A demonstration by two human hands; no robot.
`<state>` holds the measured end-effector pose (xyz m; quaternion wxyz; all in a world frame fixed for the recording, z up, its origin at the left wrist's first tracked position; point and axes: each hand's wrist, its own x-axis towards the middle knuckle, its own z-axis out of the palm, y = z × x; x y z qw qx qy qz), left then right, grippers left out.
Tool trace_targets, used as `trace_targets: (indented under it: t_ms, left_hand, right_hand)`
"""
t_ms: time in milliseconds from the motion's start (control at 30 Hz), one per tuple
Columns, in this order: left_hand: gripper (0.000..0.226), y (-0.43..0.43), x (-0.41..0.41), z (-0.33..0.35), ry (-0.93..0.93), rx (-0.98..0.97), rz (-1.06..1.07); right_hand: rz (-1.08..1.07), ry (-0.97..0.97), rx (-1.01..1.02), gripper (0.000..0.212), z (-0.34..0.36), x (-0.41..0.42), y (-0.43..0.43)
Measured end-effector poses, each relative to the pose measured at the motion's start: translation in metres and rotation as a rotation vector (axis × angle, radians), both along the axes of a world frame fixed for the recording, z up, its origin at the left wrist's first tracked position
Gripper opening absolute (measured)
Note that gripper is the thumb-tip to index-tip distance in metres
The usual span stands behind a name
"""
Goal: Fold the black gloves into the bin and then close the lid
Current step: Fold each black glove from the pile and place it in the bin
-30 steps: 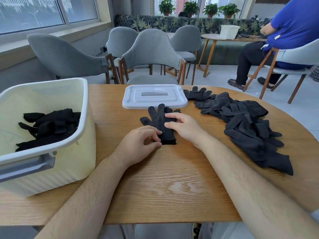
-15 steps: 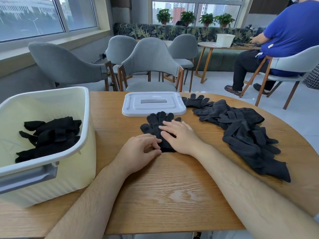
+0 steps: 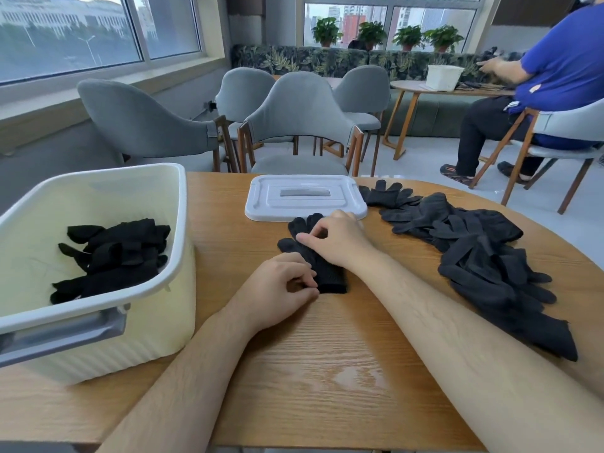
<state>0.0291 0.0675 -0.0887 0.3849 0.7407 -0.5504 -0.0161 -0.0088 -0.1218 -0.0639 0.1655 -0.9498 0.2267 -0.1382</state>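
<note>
A round wooden table (image 3: pixel 327 371) with a light oak grain filled the near part of the view, seen from above by the person seated at it. At its middle lay a black glove (image 3: pixel 313 256), flat, its cuff toward the viewer and its fingers pointing away. The left hand (image 3: pixel 277 289) rested curled at the cuff, fingertips pinching the cuff edge. The right hand (image 3: pixel 336 240) lay over the glove's finger end, its fingers bent and pinching the fabric there.

At the left edge of the table stood a cream plastic bin (image 3: pixel 98 322) with a grey handle on its near side, lid off; folded gloves (image 3: pixel 114 253) lay inside it. The white lid (image 3: pixel 305 197) lay flat on the far side of the table, just beyond the right hand. To the right, a loose pile of black gloves (image 3: pixel 474 250) spread from beside the lid toward the near right edge.

Beyond the table stood several grey upholstered chairs (image 3: pixel 300 125) with wooden legs on a pale floor. Large windows (image 3: pixel 81 31) ran along the far left, showing buildings outside. A leaf-patterned bench (image 3: pixel 327 62) ran along the far wall, with potted plants (image 3: pixel 408 37) on the sill above. At far right, a person in a blue shirt (image 3: pixel 562 70) sat at another wooden table (image 3: pixel 425 89) that held a white bin.
</note>
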Motion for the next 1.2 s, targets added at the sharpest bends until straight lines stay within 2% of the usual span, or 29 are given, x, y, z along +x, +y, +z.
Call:
trace_targets:
  t_ms: [133, 300, 400, 467, 533, 600, 667, 833, 900, 1033, 1133, 1200]
  left_hand:
    - [0.009, 0.002, -0.001, 0.001, 0.037, 0.000, -0.002]
    - [0.008, 0.002, -0.001, 0.001, 0.025, 0.001, 0.003]
    - [0.009, 0.001, -0.001, 0.000, 0.013, -0.005, 0.003]
    - [0.009, 0.001, -0.001, 0.000, 0.015, -0.009, 0.007]
    - [0.009, 0.001, -0.001, 0.000, 0.019, -0.005, 0.007]
    - [0.009, 0.000, -0.001, -0.001, 0.018, 0.002, 0.003]
    - [0.010, 0.000, 0.000, 0.000, 0.028, 0.011, -0.007]
    - [0.011, 0.002, -0.001, 0.002, 0.048, 0.015, -0.010]
    - [0.011, 0.001, -0.002, 0.002, 0.044, 0.012, -0.005]
    - [0.012, 0.002, -0.004, 0.002, 0.025, 0.013, -0.003]
    - [0.010, 0.001, -0.007, 0.006, -0.050, -0.095, 0.054]
    - [0.016, -0.002, -0.005, 0.006, -0.152, -0.104, 0.134]
  right_hand:
    - [-0.048, -0.046, 0.069, 0.014, -0.002, 0.018, 0.011]
    - [0.019, -0.154, 0.030, 0.017, -0.007, 0.018, 0.011]
    - [0.092, -0.143, -0.019, 0.014, -0.010, 0.016, 0.009]
    - [0.030, -0.177, -0.014, 0.017, -0.011, 0.016, 0.004]
    - [-0.122, -0.202, 0.015, 0.027, -0.012, 0.016, -0.006]
    - [-0.196, -0.121, 0.030, 0.031, -0.014, 0.017, -0.014]
    - [-0.190, -0.083, 0.085, 0.023, -0.015, 0.020, -0.016]
    - [-0.165, -0.223, 0.127, 0.013, -0.014, 0.024, -0.015]
    - [-0.165, -0.220, 0.103, 0.014, -0.015, 0.022, -0.015]
    - [-0.285, -0.203, 0.001, 0.044, -0.015, 0.014, -0.020]
    - [-0.339, -0.226, 0.119, 0.064, -0.007, -0.003, -0.030]
    - [-0.295, -0.097, 0.154, 0.083, -0.005, -0.016, -0.033]
